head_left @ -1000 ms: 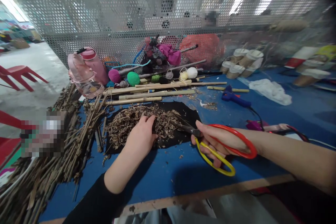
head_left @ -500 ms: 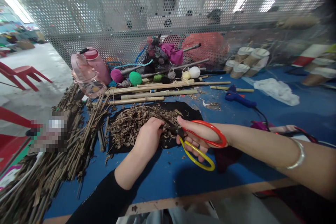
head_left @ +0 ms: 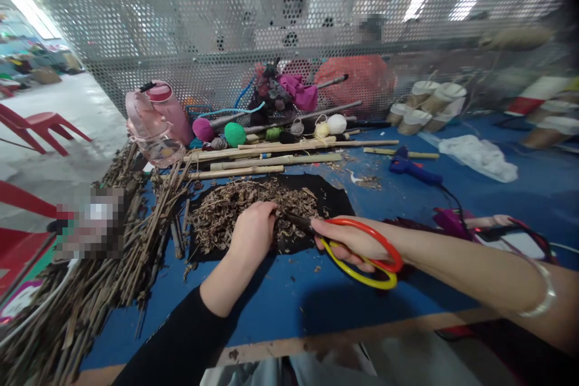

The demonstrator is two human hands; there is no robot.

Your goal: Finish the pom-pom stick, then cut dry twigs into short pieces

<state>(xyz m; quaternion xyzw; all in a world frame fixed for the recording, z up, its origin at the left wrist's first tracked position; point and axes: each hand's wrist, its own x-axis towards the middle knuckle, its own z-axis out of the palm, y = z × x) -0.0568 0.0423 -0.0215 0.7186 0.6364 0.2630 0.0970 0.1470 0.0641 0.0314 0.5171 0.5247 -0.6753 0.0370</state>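
My right hand (head_left: pixel 350 240) grips a pair of scissors (head_left: pixel 392 250) with one red and one yellow handle loop. Their dark blades point left, over a heap of dry brown leaf scraps (head_left: pixel 226 211). My left hand (head_left: pixel 254 226) is closed above the same heap, close to the blade tips. Whatever is pinched between its fingers is hidden from this side. Under the scraps lies a black cloth (head_left: pixel 335 199) on the blue table (head_left: pixel 271 307).
Bundled dry stalks (head_left: pixel 108 265) cover the left side. Bamboo sticks (head_left: pixel 275 161), yarn balls (head_left: pixel 235 134) and a pink bottle (head_left: pixel 174 111) stand or lie behind. To the right are a blue glue gun (head_left: pixel 414 170), a white plastic bag (head_left: pixel 477 157) and paper-covered cups (head_left: pixel 436 105).
The scissors have closed, their handle loops coming together. My right hand has shifted slightly right, while my left hand has moved only a little.
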